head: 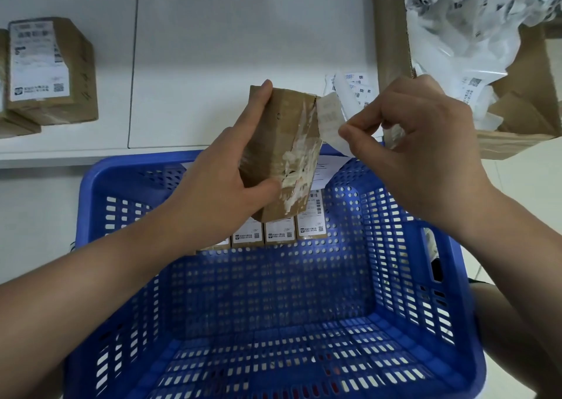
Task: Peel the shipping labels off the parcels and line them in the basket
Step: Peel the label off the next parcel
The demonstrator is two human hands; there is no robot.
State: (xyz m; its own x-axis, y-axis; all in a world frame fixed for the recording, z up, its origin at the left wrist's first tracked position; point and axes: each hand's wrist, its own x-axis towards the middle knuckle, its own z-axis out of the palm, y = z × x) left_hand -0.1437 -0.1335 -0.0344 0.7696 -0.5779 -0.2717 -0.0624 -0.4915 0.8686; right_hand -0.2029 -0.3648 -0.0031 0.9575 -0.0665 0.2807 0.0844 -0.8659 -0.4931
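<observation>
— Where is the parcel (282,152)?
— Above the blue basket (395,246); the left hand (219,183) grips it; the right hand (410,143) pinches the half-peeled label (330,116); other parcels (279,231) stand inside.

- Left hand (225,167): forearm reaching in from the lower left, fingers wrapped over a parcel's top edge, thumb pressed to its near face.
- Right hand (419,143): forearm coming from the lower right, thumb and forefinger pinched together, other fingers curled.
</observation>
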